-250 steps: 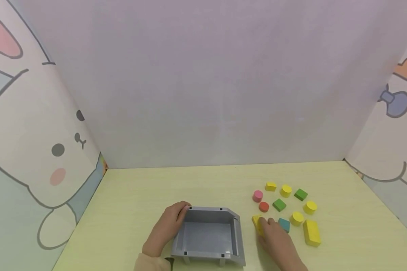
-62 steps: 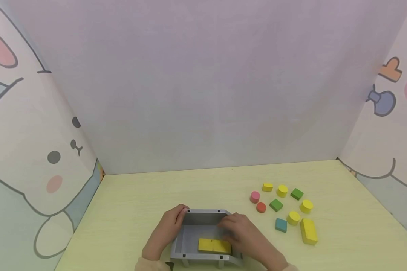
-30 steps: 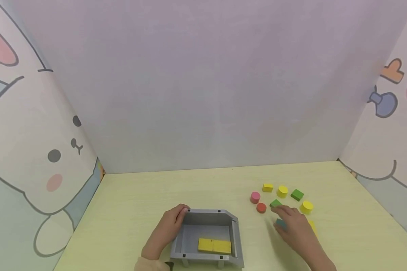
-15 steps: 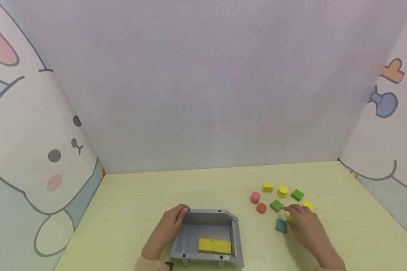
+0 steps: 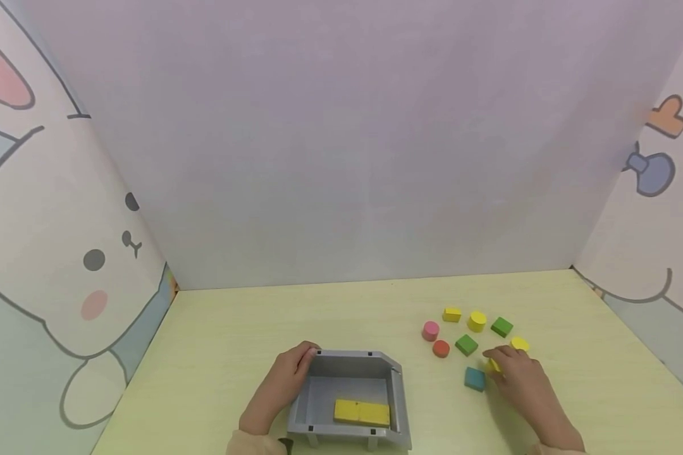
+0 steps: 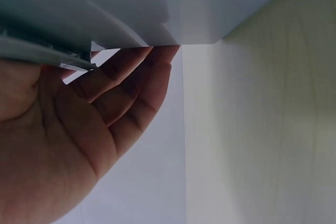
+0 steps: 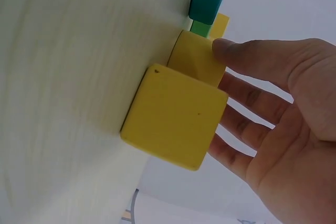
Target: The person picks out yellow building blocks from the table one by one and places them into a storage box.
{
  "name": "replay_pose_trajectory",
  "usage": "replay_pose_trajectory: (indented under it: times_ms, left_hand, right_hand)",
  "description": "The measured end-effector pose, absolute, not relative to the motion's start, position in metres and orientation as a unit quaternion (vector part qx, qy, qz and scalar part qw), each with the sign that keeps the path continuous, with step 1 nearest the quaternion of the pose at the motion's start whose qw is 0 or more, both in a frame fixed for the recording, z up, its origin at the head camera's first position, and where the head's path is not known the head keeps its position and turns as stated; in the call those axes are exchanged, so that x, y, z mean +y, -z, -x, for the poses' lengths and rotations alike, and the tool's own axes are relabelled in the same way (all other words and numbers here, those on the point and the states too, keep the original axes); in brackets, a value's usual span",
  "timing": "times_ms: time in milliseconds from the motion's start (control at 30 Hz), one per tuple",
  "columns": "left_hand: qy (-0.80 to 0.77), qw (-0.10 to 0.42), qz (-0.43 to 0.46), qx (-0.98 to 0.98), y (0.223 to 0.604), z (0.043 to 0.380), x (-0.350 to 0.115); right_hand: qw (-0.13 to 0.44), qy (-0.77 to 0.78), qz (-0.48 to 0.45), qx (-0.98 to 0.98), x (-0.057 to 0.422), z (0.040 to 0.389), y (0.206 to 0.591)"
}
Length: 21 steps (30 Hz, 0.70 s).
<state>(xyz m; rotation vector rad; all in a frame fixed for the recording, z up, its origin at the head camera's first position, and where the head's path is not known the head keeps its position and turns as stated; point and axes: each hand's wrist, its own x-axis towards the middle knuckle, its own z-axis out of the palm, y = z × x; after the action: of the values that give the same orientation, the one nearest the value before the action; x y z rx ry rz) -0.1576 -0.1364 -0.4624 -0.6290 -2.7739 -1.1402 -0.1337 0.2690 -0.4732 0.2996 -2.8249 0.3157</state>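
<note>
My left hand [image 5: 287, 373] grips the upper left rim of a grey plastic storage bin [image 5: 347, 385]; in the left wrist view the fingers [image 6: 142, 103] reach behind its wall. Inside the bin lies a yellow piece [image 5: 361, 413] with a seam across its middle, against the near wall. My right hand [image 5: 526, 385] pinches a yellow cylinder block [image 7: 194, 59], which stands on the table. The thumb [image 7: 252, 56] touches the cylinder, while the other fingers go behind it, partly hidden. Close by is a long yellow block [image 7: 173, 116], covered by the hand in the head view.
Around the right hand lie a teal block [image 5: 475, 379], two green blocks [image 5: 467, 344], a red disc [image 5: 441, 348], a pink cylinder [image 5: 430, 330], a small yellow block [image 5: 452, 315] and yellow cylinders [image 5: 477, 321]. A pale wall [image 5: 375, 158] stands behind the table [image 5: 250, 322].
Yellow pieces from the table have come to lie in the bin. The right hand has left the bin and moved right to the yellow cylinder. The left hand stays on the rim.
</note>
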Motion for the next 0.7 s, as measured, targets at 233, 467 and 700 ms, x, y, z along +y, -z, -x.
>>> replay_pose_trajectory:
  times_ms: [233, 467, 700]
  left_hand:
    - [0.37, 0.047, 0.207, -0.904, 0.4627, 0.1576, -0.1357]
    - [0.372, 0.04, 0.203, -0.905, 0.4619, 0.1574, -0.1353]
    - [0.375, 0.035, 0.202, -0.904, 0.4604, 0.1564, -0.1357]
  right_hand:
    - [0.14, -0.117, -0.108, -0.977, 0.2705, 0.1353, 0.4757]
    - [0.153, -0.111, -0.111, -0.976, 0.2717, 0.1345, 0.4757]
    - [0.165, -0.104, -0.115, -0.974, 0.2703, 0.1324, 0.4718]
